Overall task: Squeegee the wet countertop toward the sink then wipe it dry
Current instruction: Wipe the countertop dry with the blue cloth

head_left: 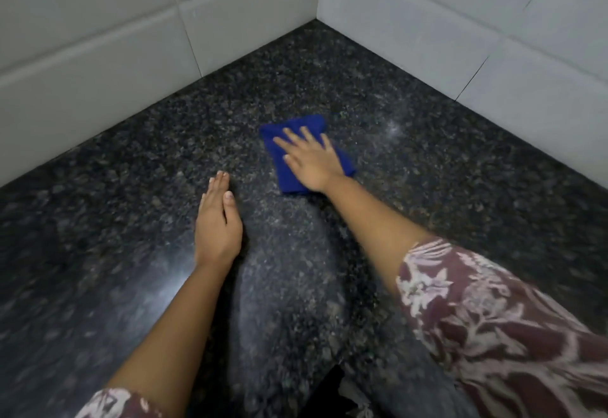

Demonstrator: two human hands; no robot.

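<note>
Cloth (297, 151) on countertop (427, 161), near wall corner (317, 0)

One folded dark blue cloth (304, 122) is lying on one dark speckled granite countertop (427, 171). Two bare hands are showing, the left hand (215, 220) and the right hand (311, 161). Two maroon sleeves with a pale floral print are showing, the left sleeve (115, 404) and the right sleeve (493, 335). Two glossy white tiled walls are meeting at one corner, the left wall (115, 39) and the right wall (477, 39).
</note>
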